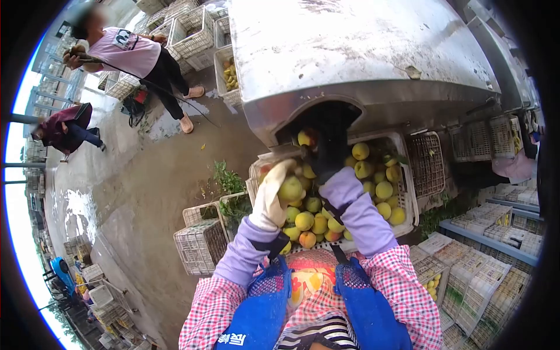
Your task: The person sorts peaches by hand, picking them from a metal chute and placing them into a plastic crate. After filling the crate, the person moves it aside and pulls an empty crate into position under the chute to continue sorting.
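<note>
My left hand (pixel 269 195), in a cream glove, is closed around a yellow-green peach (pixel 290 189) above the left side of a crate. My right hand (pixel 333 156), in a black glove, reaches to the dark opening of a metal machine (pixel 373 96). Its fingers blend into the shadow, so I cannot tell how they are set. Beside them, at the lip of the opening, shows a red-and-yellow peach (pixel 307 137). Below both hands, the pale plastic crate (pixel 409 192) holds many yellow-green peaches (pixel 319 224), some blushed red.
Stacked crates (pixel 201 248) stand at my left beside green leaves (pixel 227 179). A brown crate (pixel 426 163) and a blue rail (pixel 490 239) with more crates are at my right. A person in a pink shirt (pixel 131 52) holds a hose on the wet floor (pixel 157 169); another walks behind.
</note>
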Demonstrator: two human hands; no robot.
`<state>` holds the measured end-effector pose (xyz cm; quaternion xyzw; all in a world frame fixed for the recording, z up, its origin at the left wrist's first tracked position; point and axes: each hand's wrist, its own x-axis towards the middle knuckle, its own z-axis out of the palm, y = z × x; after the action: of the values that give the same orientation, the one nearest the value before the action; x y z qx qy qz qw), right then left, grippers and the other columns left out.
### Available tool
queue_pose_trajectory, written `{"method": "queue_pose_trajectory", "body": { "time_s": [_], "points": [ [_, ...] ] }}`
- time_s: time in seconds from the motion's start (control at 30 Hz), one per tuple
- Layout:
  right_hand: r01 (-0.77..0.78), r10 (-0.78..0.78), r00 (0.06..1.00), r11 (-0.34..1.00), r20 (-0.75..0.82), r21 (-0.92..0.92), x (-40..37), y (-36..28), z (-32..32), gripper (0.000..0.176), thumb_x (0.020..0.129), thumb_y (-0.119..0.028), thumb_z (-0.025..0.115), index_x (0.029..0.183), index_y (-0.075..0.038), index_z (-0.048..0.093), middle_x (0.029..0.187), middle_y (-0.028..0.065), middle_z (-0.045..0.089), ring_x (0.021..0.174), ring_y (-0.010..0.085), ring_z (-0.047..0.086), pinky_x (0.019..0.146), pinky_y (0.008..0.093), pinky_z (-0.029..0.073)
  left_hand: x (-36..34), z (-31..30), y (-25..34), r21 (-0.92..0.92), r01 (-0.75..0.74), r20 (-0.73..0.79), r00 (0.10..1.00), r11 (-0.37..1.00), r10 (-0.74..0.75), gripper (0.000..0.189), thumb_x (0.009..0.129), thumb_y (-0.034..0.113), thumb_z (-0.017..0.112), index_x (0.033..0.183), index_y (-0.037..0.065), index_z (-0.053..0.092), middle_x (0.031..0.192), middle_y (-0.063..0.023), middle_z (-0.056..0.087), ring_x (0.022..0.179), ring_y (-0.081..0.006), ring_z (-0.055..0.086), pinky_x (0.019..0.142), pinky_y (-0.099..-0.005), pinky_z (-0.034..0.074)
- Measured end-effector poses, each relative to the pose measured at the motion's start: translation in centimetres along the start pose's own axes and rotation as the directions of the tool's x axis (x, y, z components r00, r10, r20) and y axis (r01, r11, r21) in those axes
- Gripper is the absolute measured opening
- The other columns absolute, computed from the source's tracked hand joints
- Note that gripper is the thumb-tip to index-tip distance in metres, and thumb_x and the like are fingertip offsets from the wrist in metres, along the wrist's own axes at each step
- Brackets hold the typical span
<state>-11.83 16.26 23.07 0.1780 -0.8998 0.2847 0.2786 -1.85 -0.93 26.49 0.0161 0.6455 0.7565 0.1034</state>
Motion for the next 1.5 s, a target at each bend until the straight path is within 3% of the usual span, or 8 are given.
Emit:
{"method": "queue_pose_trajectory", "body": {
  "time_s": [0.03, 0.23, 0.43, 0.67, 0.8, 1.03, 1.3, 1.5],
  "points": [
    [-0.03, 0.031, 0.999, 0.998, 0.017, -0.051, -0.1, 0.1, 0.3, 0.049, 0.078, -0.029, 0.078, 0.121, -0.009, 0.066, 0.131, 0.0192, 0.058, 0.122, 0.0413, 0.054, 0.103, 0.0505, 0.044, 0.1, 0.0, 0.2, -0.539, 0.251, -0.029, 0.948, 0.804, -0.316, 0.046, 0.103, 0.031, 0.055, 0.139, 0.002, 0.053, 0.124, -0.011, 0.061, 0.109, -0.0218, 0.063, 0.09, -0.0378, 0.055],
    [-0.492, 0.291, 0.743, 0.848, 0.603, 0.197, 3.7, 2.4, 3.7, 0.054, 0.083, -0.033, 0.077, 0.13, -0.01, 0.063, 0.132, 0.0189, 0.059, 0.118, 0.04, 0.059, 0.099, 0.0508, 0.048, -0.1, 0.3, -0.2, -0.723, 0.229, -0.052, 0.923, 0.651, -0.382, 0.043, 0.105, 0.035, 0.054, 0.135, 0.005, 0.057, 0.123, -0.0087, 0.063, 0.111, -0.0222, 0.063, 0.091, -0.0404, 0.056],
    [0.008, 0.011, 0.789, 1.0, 0.615, -0.029, 7.8, -1.0, -1.9, 0.072, 0.081, -0.048, 0.076, 0.135, -0.004, 0.058, 0.128, 0.0191, 0.062, 0.116, 0.0415, 0.058, 0.102, 0.051, 0.045, 1.7, 0.3, 0.0, -0.84, 0.126, 0.03, 0.982, 0.527, -0.187, 0.038, 0.107, 0.03, 0.048, 0.131, 0.003, 0.057, 0.129, -0.0117, 0.059, 0.121, -0.0263, 0.057, 0.107, -0.0464, 0.047],
    [0.032, -0.064, 0.986, 0.979, 0.151, 0.204, -2.6, -5.2, -6.5, 0.087, 0.075, -0.057, 0.078, 0.138, -0.002, 0.055, 0.137, 0.0182, 0.057, 0.125, 0.041, 0.053, 0.107, 0.0507, 0.042, 1.4, 1.8, -0.1, -0.187, -0.166, -0.157, 0.978, 0.968, 0.137, 0.038, 0.104, 0.027, 0.054, 0.137, 0.007, 0.053, 0.136, -0.0186, 0.058, 0.125, -0.0266, 0.06, 0.108, -0.0462, 0.049],
    [-0.179, 0.131, 0.979, 0.918, 0.154, 0.355, -3.5, -5.6, -5.7, 0.082, 0.071, -0.048, 0.083, 0.134, -0.002, 0.057, 0.138, 0.0185, 0.056, 0.126, 0.042, 0.052, 0.107, 0.0524, 0.041, 2.2, 3.3, 0.0, 0.184, -0.714, -0.018, 0.685, 0.676, 0.728, 0.052, 0.098, 0.008, 0.062, 0.145, 0.001, 0.042, 0.137, -0.0281, 0.054, 0.127, -0.03, 0.058, 0.106, -0.0405, 0.05],
    [-0.11, 0.075, 0.992, 0.914, 0.103, 0.39, -2.1, -5.1, -6.6, 0.072, 0.071, -0.035, 0.082, 0.131, -0.002, 0.059, 0.135, 0.018, 0.058, 0.124, 0.0407, 0.055, 0.104, 0.0503, 0.043, 1.9, 2.2, 0.9, 0.309, -0.356, -0.065, 0.917, 0.882, 0.393, 0.057, 0.103, 0.023, 0.057, 0.149, -0.003, 0.038, 0.136, -0.0248, 0.056, 0.129, -0.0308, 0.056, 0.106, -0.0394, 0.047],
    [-0.104, 0.088, 0.955, 0.994, 0.283, 0.041, 4.2, -3.1, -3.3, 0.058, 0.085, -0.036, 0.079, 0.132, -0.008, 0.061, 0.127, 0.0197, 0.063, 0.116, 0.0372, 0.061, 0.099, 0.0465, 0.049, 0.7, 1.4, -0.6, -0.541, 0.1, -0.302, 0.904, 0.835, -0.303, 0.059, 0.109, 0.042, 0.037, 0.154, 0.004, 0.037, 0.157, -0.0159, 0.04, 0.142, -0.0269, 0.043, 0.115, -0.0378, 0.036],
    [-0.108, 0.037, 0.968, 0.955, 0.248, 0.278, 2.3, -0.4, -6.3, 0.064, 0.087, -0.034, 0.075, 0.143, -0.012, 0.054, 0.138, 0.0194, 0.057, 0.112, 0.0412, 0.063, 0.09, 0.0485, 0.054, -2.3, 0.6, -4.3, 0.665, -0.083, 0.148, 0.989, 0.742, -0.022, 0.048, 0.092, 0.021, 0.062, 0.135, 0.001, 0.058, 0.136, -0.0264, 0.058, 0.126, -0.0385, 0.058, 0.103, -0.0435, 0.05]
  ]
}}
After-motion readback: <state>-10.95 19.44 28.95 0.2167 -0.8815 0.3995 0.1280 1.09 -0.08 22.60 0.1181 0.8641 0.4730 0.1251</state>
